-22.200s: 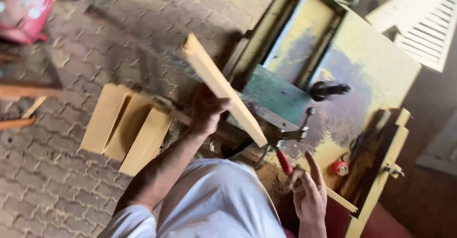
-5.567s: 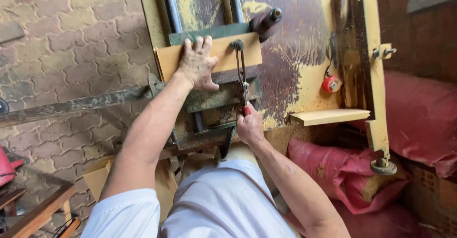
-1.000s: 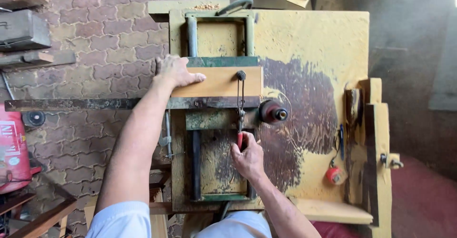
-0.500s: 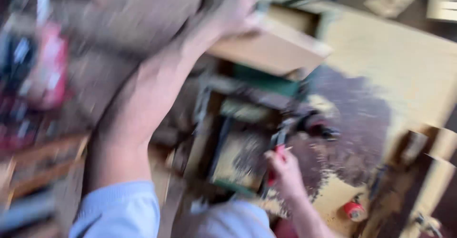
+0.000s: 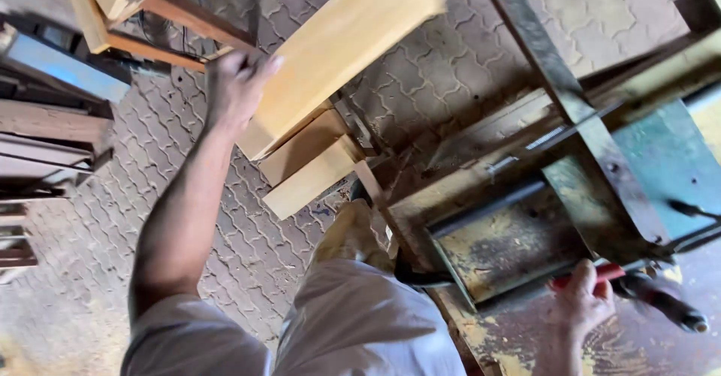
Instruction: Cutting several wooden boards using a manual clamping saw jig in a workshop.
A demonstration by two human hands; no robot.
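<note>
Gripping a pale wooden board (image 5: 342,49) by its lower edge with left hand (image 5: 234,90), tilted in the air over the paved floor (image 5: 466,45) and above stacked boards (image 5: 312,166). Right hand (image 5: 580,305) closed round a red-handled lever (image 5: 601,274) on the yellow-green machine (image 5: 526,233).

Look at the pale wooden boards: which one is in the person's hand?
The long board raised in the left hand. The two shorter boards lie stacked below it, untouched.
</note>
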